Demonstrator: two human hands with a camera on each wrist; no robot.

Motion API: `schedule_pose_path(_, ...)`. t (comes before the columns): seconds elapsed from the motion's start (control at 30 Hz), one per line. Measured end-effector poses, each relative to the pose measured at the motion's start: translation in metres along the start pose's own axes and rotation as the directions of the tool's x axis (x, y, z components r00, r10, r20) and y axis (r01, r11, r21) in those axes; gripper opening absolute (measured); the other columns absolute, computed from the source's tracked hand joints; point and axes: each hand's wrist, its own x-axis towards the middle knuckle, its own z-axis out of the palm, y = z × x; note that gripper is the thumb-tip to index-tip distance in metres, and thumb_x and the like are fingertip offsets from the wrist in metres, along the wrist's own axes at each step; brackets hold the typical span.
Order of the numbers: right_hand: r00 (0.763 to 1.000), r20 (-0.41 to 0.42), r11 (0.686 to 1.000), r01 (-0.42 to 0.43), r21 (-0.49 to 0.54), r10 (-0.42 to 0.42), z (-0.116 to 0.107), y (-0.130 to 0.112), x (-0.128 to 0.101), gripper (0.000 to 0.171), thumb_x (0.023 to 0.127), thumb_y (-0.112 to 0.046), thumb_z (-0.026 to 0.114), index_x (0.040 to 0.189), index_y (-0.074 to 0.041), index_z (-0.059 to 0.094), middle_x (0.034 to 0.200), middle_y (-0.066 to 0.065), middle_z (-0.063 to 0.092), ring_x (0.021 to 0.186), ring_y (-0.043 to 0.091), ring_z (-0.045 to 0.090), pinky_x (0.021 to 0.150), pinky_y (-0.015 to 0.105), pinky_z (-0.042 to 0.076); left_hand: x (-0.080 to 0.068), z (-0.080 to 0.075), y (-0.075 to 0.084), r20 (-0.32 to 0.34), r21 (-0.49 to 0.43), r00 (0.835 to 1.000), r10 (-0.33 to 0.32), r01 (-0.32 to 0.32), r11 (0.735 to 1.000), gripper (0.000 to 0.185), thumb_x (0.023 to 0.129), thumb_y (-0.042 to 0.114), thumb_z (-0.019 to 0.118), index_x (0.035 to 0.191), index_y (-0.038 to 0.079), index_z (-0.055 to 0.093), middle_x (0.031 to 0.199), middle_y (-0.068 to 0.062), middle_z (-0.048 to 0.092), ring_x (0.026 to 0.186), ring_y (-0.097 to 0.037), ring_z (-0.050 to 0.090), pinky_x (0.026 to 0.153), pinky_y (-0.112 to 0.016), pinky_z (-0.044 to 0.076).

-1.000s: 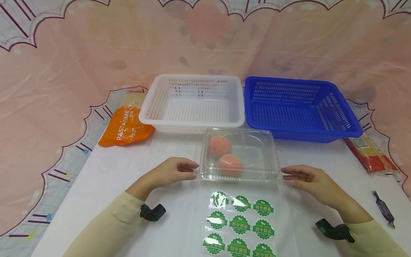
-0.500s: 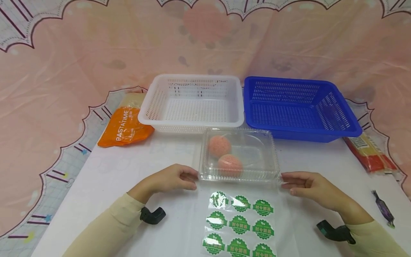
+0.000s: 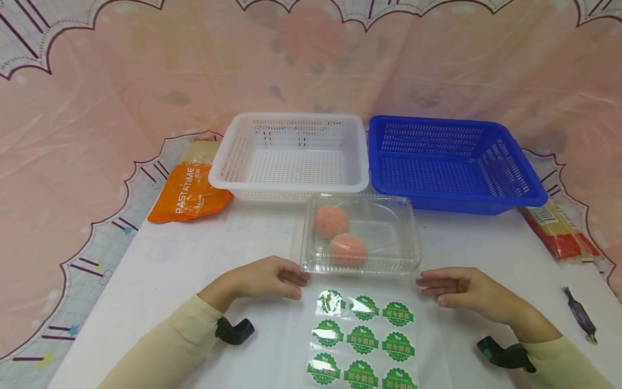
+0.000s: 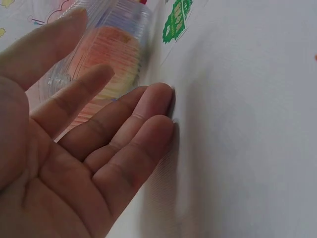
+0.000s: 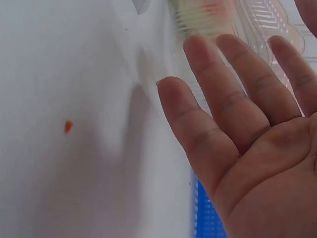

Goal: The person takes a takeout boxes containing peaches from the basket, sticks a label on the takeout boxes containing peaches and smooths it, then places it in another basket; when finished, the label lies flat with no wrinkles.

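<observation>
A clear plastic clamshell box [image 3: 389,232], its lid down, holds two round pink fruits [image 3: 332,222] on its left side. Just off the box's near left corner is my left hand [image 3: 264,278], holding nothing. My right hand [image 3: 473,292] lies near the opposite corner, also holding nothing. In the left wrist view the left hand [image 4: 84,144] has loosely extended fingers, with the box and a fruit [image 4: 106,62] behind them. Straight fingers show on the right hand [image 5: 252,134] in the right wrist view. A sheet of round green stickers [image 3: 362,339] lies nearer me.
Behind the box stand a white basket [image 3: 291,188] and a blue basket [image 3: 457,202] side by side. An orange packet [image 3: 191,189] sits at the left, a red and yellow packet [image 3: 561,232] at the right. One purple wrapped candy [image 3: 580,315] lies at the right edge.
Both hands have come down toward me and slightly inward, to the near corners of the box. The box, fruits and sticker sheet have stayed in place.
</observation>
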Motion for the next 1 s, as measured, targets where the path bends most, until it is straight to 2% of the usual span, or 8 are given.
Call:
schedule_pose_path(0.3, 1.0, 0.03, 1.0, -0.003, 0.008, 0.003, 0.006, 0.003, 0.003, 0.038, 0.096, 0.014, 0.051, 0.134, 0.01, 0.054, 0.134, 0.009, 0.063, 0.118, 0.018, 0.062, 0.092, 0.028, 0.053, 0.001, 0.004, 0.001, 0.039, -0.042, 0.999, -0.006, 0.008, 0.999, 0.042, 0.092, 0.014, 0.073, 0.129, -0.002, 0.063, 0.124, -0.01, 0.068, 0.116, -0.022, 0.063, 0.097, -0.035, 0.05)
schedule_pose_path(0.8, 0.997, 0.074, 1.0, -0.008, 0.022, 0.007, 0.017, 0.01, 0.006, 0.041, 0.097, 0.014, 0.05, 0.137, 0.011, 0.05, 0.138, 0.011, 0.06, 0.118, 0.023, 0.063, 0.094, 0.03, 0.052, 0.004, 0.01, 0.001, 0.072, -0.094, 0.997, -0.034, 0.04, 0.995, 0.043, 0.091, 0.012, 0.074, 0.13, -0.002, 0.062, 0.123, -0.011, 0.068, 0.113, -0.021, 0.065, 0.093, -0.034, 0.053)
schedule_pose_path(0.9, 0.997, 0.074, 0.999, -0.027, 0.027, 0.025, 0.019, 0.011, 0.008, 0.04, 0.097, 0.013, 0.051, 0.137, 0.011, 0.05, 0.138, 0.009, 0.06, 0.117, 0.022, 0.063, 0.092, 0.031, 0.053, 0.004, 0.011, 0.001, 0.076, -0.098, 0.997, -0.03, 0.038, 0.994, 0.043, 0.091, 0.012, 0.073, 0.13, -0.002, 0.063, 0.123, -0.011, 0.068, 0.113, -0.022, 0.065, 0.094, -0.035, 0.053)
schedule_pose_path(1.0, 0.997, 0.047, 0.998, -0.056, -0.008, 0.057, 0.02, 0.01, 0.007, 0.038, 0.098, 0.01, 0.053, 0.136, 0.011, 0.052, 0.135, 0.007, 0.062, 0.112, 0.021, 0.066, 0.083, 0.032, 0.057, 0.005, 0.011, 0.002, 0.078, -0.103, 0.997, -0.029, 0.037, 0.994, 0.043, 0.091, 0.012, 0.073, 0.13, -0.002, 0.063, 0.123, -0.011, 0.069, 0.113, -0.021, 0.065, 0.093, -0.034, 0.053)
